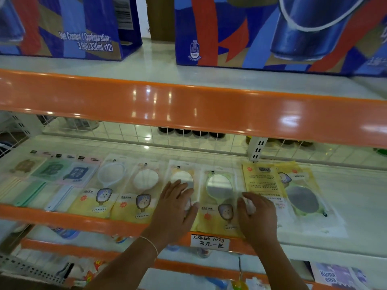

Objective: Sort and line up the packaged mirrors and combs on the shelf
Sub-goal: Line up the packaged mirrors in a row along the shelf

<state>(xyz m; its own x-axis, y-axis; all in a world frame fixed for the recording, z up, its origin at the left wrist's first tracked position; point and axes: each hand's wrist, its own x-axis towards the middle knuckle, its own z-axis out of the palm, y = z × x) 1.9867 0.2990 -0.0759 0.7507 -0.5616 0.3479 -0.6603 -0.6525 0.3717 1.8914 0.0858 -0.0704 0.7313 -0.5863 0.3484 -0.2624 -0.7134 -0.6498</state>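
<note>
Green mirror pack (217,197) lies between both hands, seemingly touching.

Bare shelf (345,197) right of the packets; orange rail (188,109) overhangs above

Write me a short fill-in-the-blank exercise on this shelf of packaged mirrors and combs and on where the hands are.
1. The front edge of the shelf with the mirrors is coloured ____.
2. The green-framed mirror pack lies between the left hand and the ____ hand.
3. The comb packs lie at the ____ end of the row.
4. The handwritten price tag hangs on the shelf's ____ edge.

Missing words: orange; right; left; front
</note>
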